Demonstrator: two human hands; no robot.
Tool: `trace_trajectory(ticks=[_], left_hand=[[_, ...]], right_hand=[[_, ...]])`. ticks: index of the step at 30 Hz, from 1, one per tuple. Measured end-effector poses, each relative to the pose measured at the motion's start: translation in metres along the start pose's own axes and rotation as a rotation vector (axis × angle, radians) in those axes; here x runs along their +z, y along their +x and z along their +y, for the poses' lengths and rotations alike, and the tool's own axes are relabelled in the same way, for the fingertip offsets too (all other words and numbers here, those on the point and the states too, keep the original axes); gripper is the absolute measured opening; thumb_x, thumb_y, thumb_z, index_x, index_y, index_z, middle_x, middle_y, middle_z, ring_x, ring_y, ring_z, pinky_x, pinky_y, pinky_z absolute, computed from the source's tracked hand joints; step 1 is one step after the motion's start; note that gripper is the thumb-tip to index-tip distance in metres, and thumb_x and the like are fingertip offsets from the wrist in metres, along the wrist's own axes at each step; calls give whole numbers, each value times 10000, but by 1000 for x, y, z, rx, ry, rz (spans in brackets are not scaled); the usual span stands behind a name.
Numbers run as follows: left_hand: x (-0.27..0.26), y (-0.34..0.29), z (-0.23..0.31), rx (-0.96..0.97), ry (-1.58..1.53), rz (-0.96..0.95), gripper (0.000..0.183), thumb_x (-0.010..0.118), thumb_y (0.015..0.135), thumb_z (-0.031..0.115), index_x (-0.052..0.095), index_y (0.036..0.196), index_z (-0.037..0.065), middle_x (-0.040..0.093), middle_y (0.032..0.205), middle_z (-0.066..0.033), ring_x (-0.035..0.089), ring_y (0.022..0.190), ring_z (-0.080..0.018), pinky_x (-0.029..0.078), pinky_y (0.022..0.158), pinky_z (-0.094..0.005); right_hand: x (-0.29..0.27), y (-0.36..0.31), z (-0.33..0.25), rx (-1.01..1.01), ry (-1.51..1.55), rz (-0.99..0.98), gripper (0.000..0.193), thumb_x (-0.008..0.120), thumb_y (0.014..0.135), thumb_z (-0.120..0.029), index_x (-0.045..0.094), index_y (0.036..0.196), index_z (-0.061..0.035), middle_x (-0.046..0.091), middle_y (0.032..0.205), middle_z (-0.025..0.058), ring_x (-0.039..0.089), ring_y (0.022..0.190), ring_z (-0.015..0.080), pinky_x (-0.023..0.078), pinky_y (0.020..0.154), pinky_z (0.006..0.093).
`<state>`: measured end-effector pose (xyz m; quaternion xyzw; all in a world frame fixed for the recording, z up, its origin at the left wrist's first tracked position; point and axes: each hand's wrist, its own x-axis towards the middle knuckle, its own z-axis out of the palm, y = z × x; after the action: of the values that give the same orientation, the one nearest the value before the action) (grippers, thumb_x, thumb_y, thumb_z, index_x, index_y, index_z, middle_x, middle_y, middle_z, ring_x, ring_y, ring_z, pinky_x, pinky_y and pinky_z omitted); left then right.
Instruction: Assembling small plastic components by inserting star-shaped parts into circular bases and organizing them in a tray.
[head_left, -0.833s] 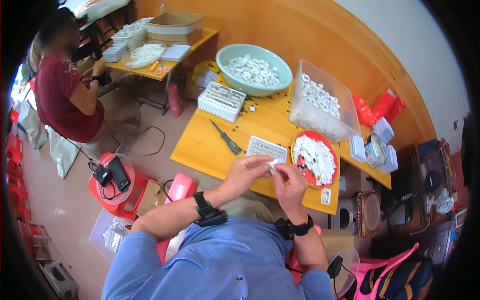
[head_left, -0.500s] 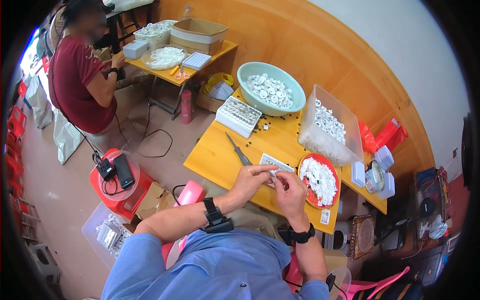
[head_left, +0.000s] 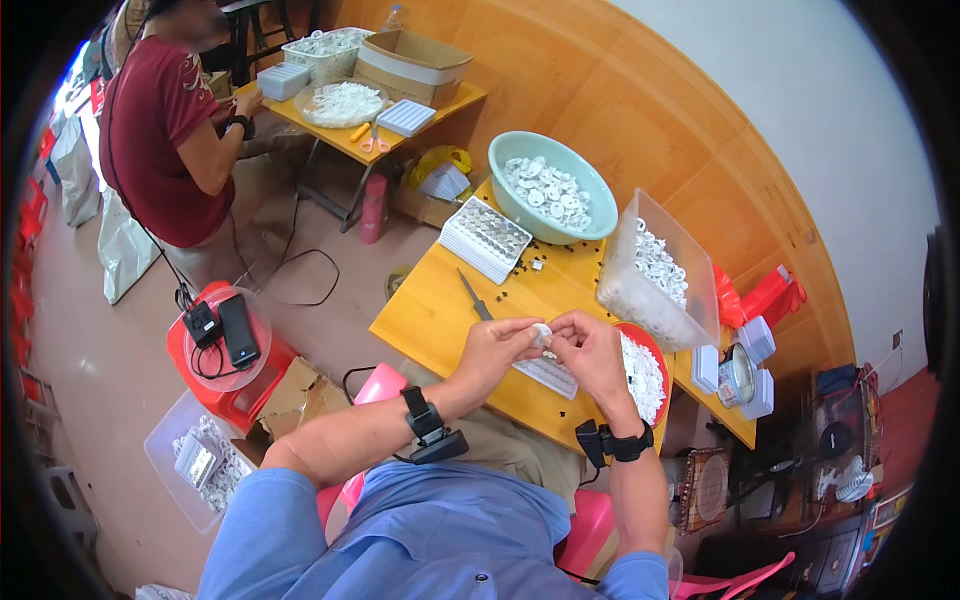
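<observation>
My left hand (head_left: 498, 355) pinches a small round white plastic piece (head_left: 541, 334) between thumb and fingertips, above the table. Fingers of my right hand (head_left: 594, 355) close on the same piece from the other side. Below both hands lies a white tray (head_left: 553, 379) with small round parts in rows, partly covered by the hands. A slim dark tool with a pointed end (head_left: 473, 293) rests left of it. Just right of my right hand is a red round tray (head_left: 629, 328) heaped with small white parts (head_left: 641, 375).
On the wooden table (head_left: 420, 310) stand stacked white trays (head_left: 485, 238), a pale green basin (head_left: 497, 180) of round white pieces and a clear bin (head_left: 650, 308) of white rings. Tiny black bits lie scattered. A person in a red shirt (head_left: 150, 130) sits at another table (head_left: 462, 97).
The hands have shifted slightly; the round white piece now shows between the fingertips. My right hand has moved a little right, over the red tray's edge. The view has tilted slightly.
</observation>
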<state>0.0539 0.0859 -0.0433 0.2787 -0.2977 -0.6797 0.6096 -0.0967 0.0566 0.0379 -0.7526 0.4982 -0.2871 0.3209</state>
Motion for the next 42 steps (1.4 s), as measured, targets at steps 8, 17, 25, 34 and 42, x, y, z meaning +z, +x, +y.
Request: trace_trajectory(ticks=[8,17,25,34,42], left_hand=[[3,0,-3,-24,-31,25,406,566,979,129,499,1324,-74,625,1194,-164,665,991,-200,549,878,-295],[-16,13,0,92,-110,244,264,489,1019,176,544,1182,-24,654,1023,-135,659,798,-167,540,734,-263],[-16,18,-10,90,-66,259,243,490,1025,205,575,1131,4,658,1009,-102,647,828,-148,527,736,-261],[-22,15,-8,136,6,299,226,484,1027,194,590,1135,26,659,1040,-78,637,865,-130,511,756,-251],[-23,16,-6,173,130,357,189,497,990,97,590,1144,40,634,1098,-62,601,868,-113,495,725,-241]], right_hand=[[-33,38,-14,81,-134,-170,160,662,806,-72,698,931,21,685,712,66,611,599,88,479,552,261],[-57,81,-9,-58,-128,135,203,628,831,-110,713,972,8,715,794,109,691,710,180,519,649,307],[-62,27,39,107,-531,154,218,638,791,-144,730,961,-43,718,883,169,691,868,333,529,777,407],[-133,-17,78,320,-635,270,197,680,784,-139,733,953,-54,723,895,161,697,874,315,528,769,405],[-137,-24,91,280,-630,266,208,700,781,-174,732,942,-44,718,850,154,695,814,288,523,728,381]])
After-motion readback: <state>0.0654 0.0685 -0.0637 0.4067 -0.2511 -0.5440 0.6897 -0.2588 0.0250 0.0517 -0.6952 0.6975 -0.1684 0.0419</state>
